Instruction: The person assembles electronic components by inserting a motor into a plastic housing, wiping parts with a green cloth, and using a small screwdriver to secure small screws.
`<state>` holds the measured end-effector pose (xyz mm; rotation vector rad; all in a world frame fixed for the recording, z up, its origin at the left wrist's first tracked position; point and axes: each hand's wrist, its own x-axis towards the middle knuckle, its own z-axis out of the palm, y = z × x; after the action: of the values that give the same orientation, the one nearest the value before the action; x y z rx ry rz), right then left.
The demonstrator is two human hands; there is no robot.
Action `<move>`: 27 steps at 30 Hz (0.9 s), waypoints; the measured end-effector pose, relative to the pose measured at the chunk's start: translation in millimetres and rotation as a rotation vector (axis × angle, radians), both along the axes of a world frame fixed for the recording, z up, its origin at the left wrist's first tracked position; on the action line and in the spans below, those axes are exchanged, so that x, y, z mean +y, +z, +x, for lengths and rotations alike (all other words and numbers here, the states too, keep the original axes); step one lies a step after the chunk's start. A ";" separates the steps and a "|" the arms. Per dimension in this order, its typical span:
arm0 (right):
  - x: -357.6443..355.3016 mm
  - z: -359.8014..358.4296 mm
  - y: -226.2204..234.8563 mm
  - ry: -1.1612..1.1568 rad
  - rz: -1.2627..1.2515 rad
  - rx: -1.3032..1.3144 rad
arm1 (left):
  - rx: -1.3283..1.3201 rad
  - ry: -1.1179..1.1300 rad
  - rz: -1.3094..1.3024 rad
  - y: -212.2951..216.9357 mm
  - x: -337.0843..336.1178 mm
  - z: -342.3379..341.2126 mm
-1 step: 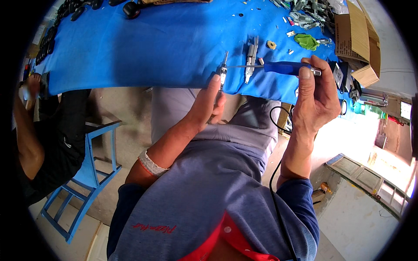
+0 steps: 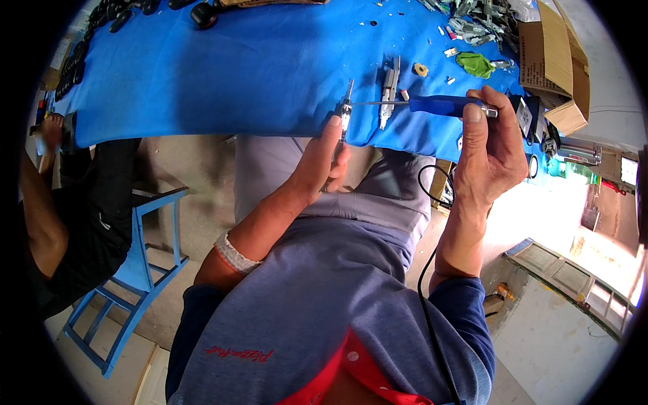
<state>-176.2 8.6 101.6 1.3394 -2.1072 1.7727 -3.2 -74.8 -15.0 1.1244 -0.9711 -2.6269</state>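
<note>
Blue-covered table [image 2: 256,74] spans the top of the view. Lower left: co-worker in black [image 2: 88,223] beside a blue stool [image 2: 137,263]. Cardboard box [image 2: 545,57], flaps open, at the table's right end. Heap of metal parts [image 2: 479,23] left of the box, at the far right of the table.

Right hand [image 2: 491,155]: nearly closed, thumb and curled fingers pinching the handle end of the screwdriver. Left hand [image 2: 317,162]: partly closed, thumb on top, gripping a slim metal piece at the table's near edge.

Screwdriver [image 2: 442,105]: blue handle, roughly level, shaft pointing left. Tip at the side of the held piece; can't tell if touching. Second metal piece [image 2: 389,93] lies on the cloth between the hands, slightly tilted, shaft crossing in front of it. Held slim metal piece [image 2: 346,116]: near upright, thin end up, lower part hidden by fingers. Green cloth [image 2: 476,65] below the heap. Small tan ring [image 2: 420,69] right of the second metal piece.
</note>
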 end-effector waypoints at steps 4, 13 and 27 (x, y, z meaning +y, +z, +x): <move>-0.4 0.6 0.0 0.006 0.008 -0.002 | 0.011 0.003 0.003 -2.7 0.3 -0.2; -0.4 0.9 -1.2 -0.003 0.006 -0.011 | -0.007 -0.001 -0.012 -1.7 0.3 -0.4; -16.4 -2.2 12.9 0.118 0.001 0.089 | -0.017 0.001 -0.023 0.0 0.9 -1.7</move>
<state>-178.5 -7.8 114.5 1.5422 -2.0230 1.7177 -5.0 -73.9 -15.0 1.1431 -1.0007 -2.6033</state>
